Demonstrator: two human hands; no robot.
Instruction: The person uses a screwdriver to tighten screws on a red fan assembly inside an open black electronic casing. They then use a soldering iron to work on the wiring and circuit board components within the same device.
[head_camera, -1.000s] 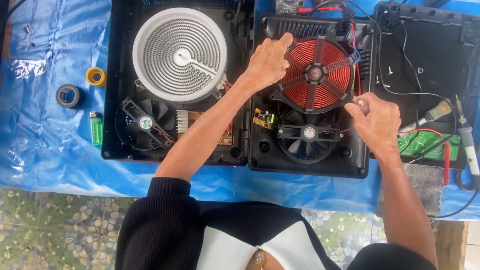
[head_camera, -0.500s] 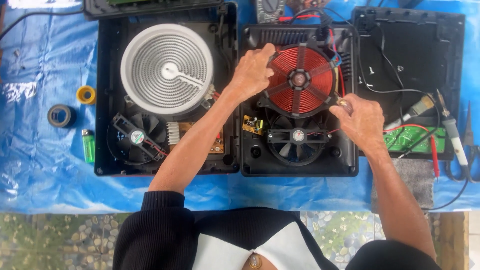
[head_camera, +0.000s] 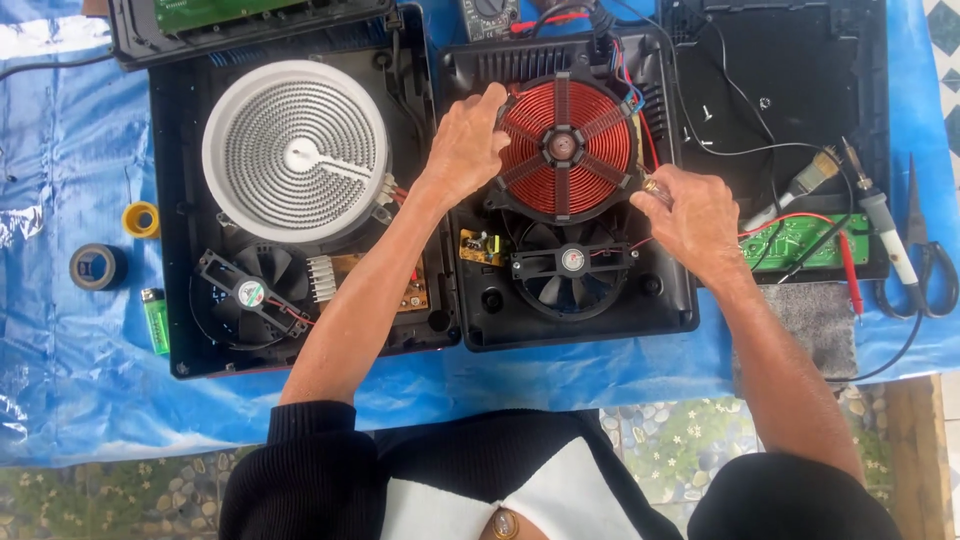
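An opened black cooker housing (head_camera: 470, 330) lies in the middle of the blue sheet. Its red copper coil (head_camera: 566, 147) sits above a black fan (head_camera: 571, 264). My left hand (head_camera: 468, 143) grips the coil's left edge. At the coil's right edge, my right hand (head_camera: 693, 217) has its fingers pinched together on the rim. A second opened housing (head_camera: 165, 250) to the left holds a white round heating element (head_camera: 296, 152), a small fan (head_camera: 250, 293) and a circuit board (head_camera: 412, 292).
A black cover (head_camera: 790, 90) with a green circuit board (head_camera: 800, 243) lies at the right, beside a paintbrush (head_camera: 800, 190), soldering iron (head_camera: 880, 220) and scissors (head_camera: 925, 255). Tape rolls (head_camera: 97, 266) and a green lighter (head_camera: 157, 321) lie left. Grey cloth (head_camera: 825, 325) sits at the table's front right.
The view has shifted so the housings sit lower in frame. Both hands stay at the red coil's edges, the right hand a little closer to the rim.
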